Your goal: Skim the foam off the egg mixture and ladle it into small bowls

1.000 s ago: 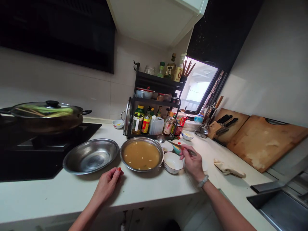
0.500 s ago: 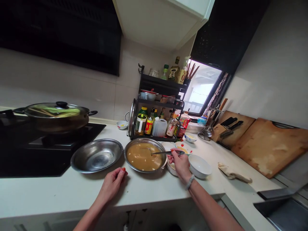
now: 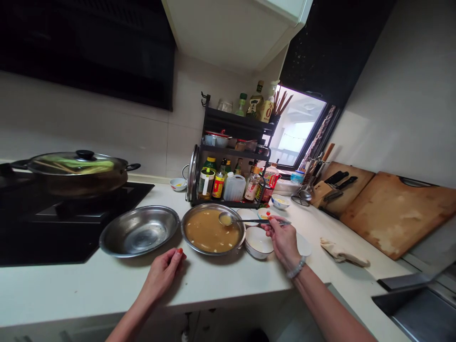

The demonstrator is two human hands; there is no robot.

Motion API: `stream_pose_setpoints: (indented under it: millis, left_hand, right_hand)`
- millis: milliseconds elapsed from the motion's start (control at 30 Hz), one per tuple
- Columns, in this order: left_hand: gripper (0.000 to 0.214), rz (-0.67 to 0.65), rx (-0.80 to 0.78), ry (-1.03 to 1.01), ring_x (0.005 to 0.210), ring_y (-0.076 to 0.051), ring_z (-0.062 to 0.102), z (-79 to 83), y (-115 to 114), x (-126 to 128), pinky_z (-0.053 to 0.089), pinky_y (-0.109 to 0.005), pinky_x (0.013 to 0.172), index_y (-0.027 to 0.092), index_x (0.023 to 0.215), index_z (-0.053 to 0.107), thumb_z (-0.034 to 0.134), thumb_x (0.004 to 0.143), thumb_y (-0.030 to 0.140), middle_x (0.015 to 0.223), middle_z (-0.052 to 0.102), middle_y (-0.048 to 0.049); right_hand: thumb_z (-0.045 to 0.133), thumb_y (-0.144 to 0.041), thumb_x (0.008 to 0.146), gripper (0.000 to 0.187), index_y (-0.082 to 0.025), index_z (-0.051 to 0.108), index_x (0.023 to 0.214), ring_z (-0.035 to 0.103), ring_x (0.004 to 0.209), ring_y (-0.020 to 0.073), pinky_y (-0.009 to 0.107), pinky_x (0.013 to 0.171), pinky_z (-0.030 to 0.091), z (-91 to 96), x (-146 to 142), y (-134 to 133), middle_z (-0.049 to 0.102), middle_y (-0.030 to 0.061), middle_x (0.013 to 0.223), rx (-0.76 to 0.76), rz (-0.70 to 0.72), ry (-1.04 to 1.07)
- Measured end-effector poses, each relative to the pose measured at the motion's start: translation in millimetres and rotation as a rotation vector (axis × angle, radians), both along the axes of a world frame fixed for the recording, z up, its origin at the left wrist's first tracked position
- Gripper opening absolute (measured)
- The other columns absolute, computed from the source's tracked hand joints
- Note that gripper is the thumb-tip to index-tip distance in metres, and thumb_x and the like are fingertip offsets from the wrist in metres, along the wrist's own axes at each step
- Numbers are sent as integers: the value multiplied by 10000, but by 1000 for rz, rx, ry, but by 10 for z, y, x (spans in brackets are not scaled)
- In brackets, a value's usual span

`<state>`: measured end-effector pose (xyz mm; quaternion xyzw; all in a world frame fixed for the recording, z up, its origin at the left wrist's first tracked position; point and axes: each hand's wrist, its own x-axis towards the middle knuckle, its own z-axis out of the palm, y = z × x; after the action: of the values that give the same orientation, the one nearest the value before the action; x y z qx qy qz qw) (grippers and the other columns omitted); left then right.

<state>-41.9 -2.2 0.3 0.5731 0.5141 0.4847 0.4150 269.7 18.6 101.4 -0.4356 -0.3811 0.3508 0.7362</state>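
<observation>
My right hand (image 3: 282, 239) is closed on the handle of a metal ladle (image 3: 245, 220). The ladle's bowl is full of yellowish soup and hangs level just above the right side of a steel bowl of brown soup (image 3: 213, 232). A small white bowl (image 3: 258, 242) sits right beside that steel bowl, under the ladle handle. My left hand (image 3: 164, 273) rests on the white counter (image 3: 89, 287) in front of the soup bowl, fingers curled loosely, holding nothing. An empty steel bowl (image 3: 139, 230) stands to the left.
A lidded pan (image 3: 73, 173) sits on the black hob at the left. A black rack of bottles (image 3: 231, 161) stands behind the bowls, with small dishes (image 3: 280, 202) near it. At the right are a knife block (image 3: 326, 190), a wooden cutting board (image 3: 395, 211), a cloth (image 3: 342, 254) and a sink (image 3: 420, 308).
The ladle dipped into the brown soup half a second ago and has now come up full, held level over the bowl's right side. My left hand stayed put.
</observation>
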Motion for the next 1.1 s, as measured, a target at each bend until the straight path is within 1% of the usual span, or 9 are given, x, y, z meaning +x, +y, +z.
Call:
stream_pose_setpoints:
  millis: [100, 200, 367, 467, 633, 767, 933, 1033, 1100]
  left_hand:
    - [578, 2, -1, 3, 545, -142, 451, 11, -7, 3, 358, -239, 514, 180, 622, 544, 467, 719, 744, 585, 547, -4]
    - [567, 2, 6, 4, 538, -140, 444, -42, 16, -10, 349, -236, 504, 175, 632, 560, 467, 737, 724, 572, 536, -2]
    - [562, -7, -6, -10, 569, -151, 486, -132, 66, -33, 395, -243, 530, 164, 682, 604, 476, 744, 708, 642, 605, -29]
    - [582, -3, -11, -13, 574, -156, 496, -112, 61, -31, 399, -245, 531, 164, 682, 610, 483, 720, 731, 651, 616, -31]
    - [621, -4, -10, 9, 560, -155, 475, -61, 39, -23, 379, -245, 523, 166, 668, 611, 461, 707, 767, 576, 556, -6]
    - [625, -5, -18, -5, 589, -163, 498, -85, 50, -31, 402, -252, 547, 161, 688, 621, 474, 699, 768, 636, 599, -25]
    - [600, -13, -9, -14, 587, -162, 502, -146, 80, -46, 409, -252, 554, 159, 708, 629, 484, 720, 741, 635, 602, -24]
    - [588, -13, 1, 4, 562, -154, 479, -146, 75, -44, 386, -243, 530, 161, 695, 617, 470, 741, 727, 583, 563, -7]
    - [587, -13, 5, 13, 559, -150, 471, -126, 62, -37, 377, -241, 522, 161, 686, 607, 462, 747, 727, 584, 557, -6]
  right_hand:
    - [836, -341, 534, 374, -156, 599, 756, 630, 494, 137, 172, 377, 442, 51, 71, -19, 627, -9, 527, -7, -29, 14]
    - [829, -332, 540, 355, -155, 607, 753, 624, 480, 142, 176, 363, 437, 106, 156, -35, 632, -2, 524, -1, -55, -3]
    - [804, -312, 545, 326, -158, 609, 757, 605, 449, 134, 184, 360, 441, 201, 368, -41, 648, 9, 537, 11, -110, -25]
    - [804, -289, 523, 318, -153, 608, 734, 607, 448, 131, 175, 357, 441, 244, 535, -25, 634, 1, 524, 50, -155, -18]
    - [806, -293, 519, 327, -147, 599, 726, 603, 435, 121, 163, 348, 442, 268, 839, 26, 625, -10, 510, 82, -269, -36]
    - [809, -337, 527, 364, -135, 596, 743, 590, 417, 113, 162, 344, 452, 240, 1048, 66, 629, -7, 504, 98, -381, -84]
    - [768, -492, 605, 425, -136, 613, 777, 576, 386, 126, 203, 352, 474, 97, 1190, 51, 616, -9, 493, 83, -471, -350]
    - [686, -522, 708, 401, -147, 645, 844, 608, 434, 138, 225, 401, 505, -8, 1196, -2, 636, 2, 559, 89, -435, -611]
    - [630, -508, 768, 358, -164, 662, 863, 631, 489, 146, 247, 445, 533, -50, 1163, -45, 650, 17, 633, 137, -380, -781]
